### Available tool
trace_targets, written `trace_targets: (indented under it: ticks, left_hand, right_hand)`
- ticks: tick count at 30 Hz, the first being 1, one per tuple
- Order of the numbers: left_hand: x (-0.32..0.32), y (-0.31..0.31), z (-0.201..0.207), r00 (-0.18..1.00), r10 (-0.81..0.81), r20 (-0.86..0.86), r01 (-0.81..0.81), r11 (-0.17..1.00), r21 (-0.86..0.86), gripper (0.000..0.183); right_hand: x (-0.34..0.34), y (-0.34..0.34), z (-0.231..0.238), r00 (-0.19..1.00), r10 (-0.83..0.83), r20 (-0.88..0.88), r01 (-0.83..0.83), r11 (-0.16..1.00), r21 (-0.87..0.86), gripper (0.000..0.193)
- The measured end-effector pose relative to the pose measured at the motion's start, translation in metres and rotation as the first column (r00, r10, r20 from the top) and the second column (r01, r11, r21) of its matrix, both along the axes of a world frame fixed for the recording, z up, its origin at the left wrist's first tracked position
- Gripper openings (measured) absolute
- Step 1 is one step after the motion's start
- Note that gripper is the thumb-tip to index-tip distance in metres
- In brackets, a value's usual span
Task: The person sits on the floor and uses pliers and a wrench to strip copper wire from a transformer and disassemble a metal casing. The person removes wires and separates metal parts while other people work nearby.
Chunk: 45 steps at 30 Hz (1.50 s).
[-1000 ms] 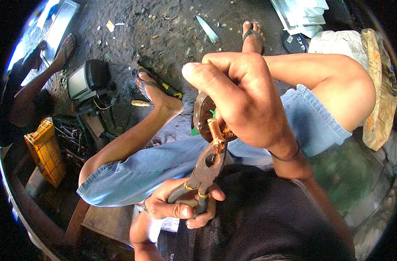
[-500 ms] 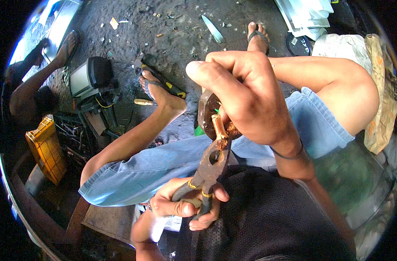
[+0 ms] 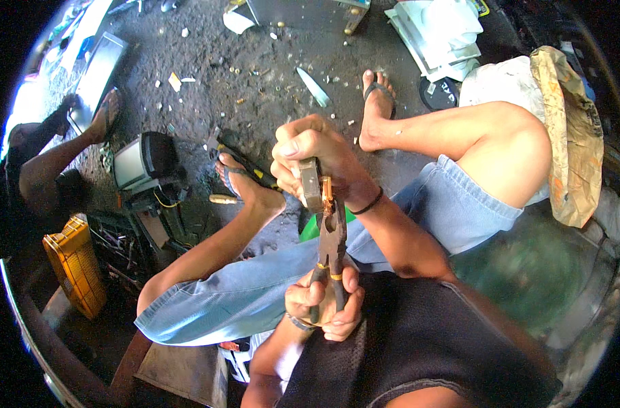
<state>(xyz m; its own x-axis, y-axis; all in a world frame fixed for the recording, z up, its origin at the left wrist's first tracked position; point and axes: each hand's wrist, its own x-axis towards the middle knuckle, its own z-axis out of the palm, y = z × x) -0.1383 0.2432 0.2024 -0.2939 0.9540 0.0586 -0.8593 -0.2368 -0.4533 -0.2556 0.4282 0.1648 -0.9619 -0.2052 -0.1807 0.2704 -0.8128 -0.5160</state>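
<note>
In my left hand (image 3: 325, 302), closed around the dark grips, is a pair of pliers (image 3: 332, 245) with yellow bands, its jaws pointing up. A short copper-coloured bundle (image 3: 328, 191) stands at the tips of the jaws, against a dark metal block (image 3: 311, 183). My right hand (image 3: 320, 151) is closed around that block, its fingers curled over the top and left side. The rest of the block is hidden by the hand, and its kind is unclear.
By my left foot lie a hammer-like tool (image 3: 238, 160) and a wooden-handled tool (image 3: 223, 198). A grey-and-black device (image 3: 142, 161) and a yellow plastic crate (image 3: 79, 265) stand at left. Something green (image 3: 310, 232) shows behind the pliers. Another person's foot (image 3: 106, 115) is at far left.
My right hand has come down and left with the metal block and turned it, showing a flat side. My left hand has shifted right with the pliers, now more upright. The view has shifted too.
</note>
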Motion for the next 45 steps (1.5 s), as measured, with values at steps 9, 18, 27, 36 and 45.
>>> trace_targets:
  ticks: [9, 18, 27, 36, 45]
  left_hand:
    - [0.019, 0.045, -0.010, 0.961, -0.121, 0.247, -0.042, 0.824, 0.565, 0.023]
    - [-0.020, -0.033, 0.068, 0.786, -0.036, -0.618, -0.424, 0.696, -0.579, 0.056]
    - [0.078, -0.254, 0.115, 0.485, 0.089, -0.870, -0.771, -0.427, -0.473, 0.048]
    - [0.101, -0.247, -0.108, 0.921, 0.203, -0.331, -0.091, -0.716, -0.692, 0.021]
    - [0.134, -0.235, -0.204, 0.906, 0.408, -0.111, 0.164, -0.580, -0.798, 0.015]
  right_hand:
    - [-0.016, -0.039, -0.039, 0.917, 0.075, -0.393, -0.358, 0.591, -0.723, 0.030]
    - [-0.004, -0.054, -0.102, 0.784, -0.039, 0.620, 0.327, 0.874, -0.359, 0.032]
    - [-0.034, 0.002, -0.064, 0.936, -0.063, 0.348, 0.218, 0.877, -0.429, 0.048]
    - [-0.021, 0.001, -0.071, 0.970, 0.031, 0.243, 0.038, 0.962, -0.272, 0.035]
    - [-0.016, 0.042, -0.122, 0.915, -0.036, 0.401, -0.034, 0.986, 0.165, 0.040]
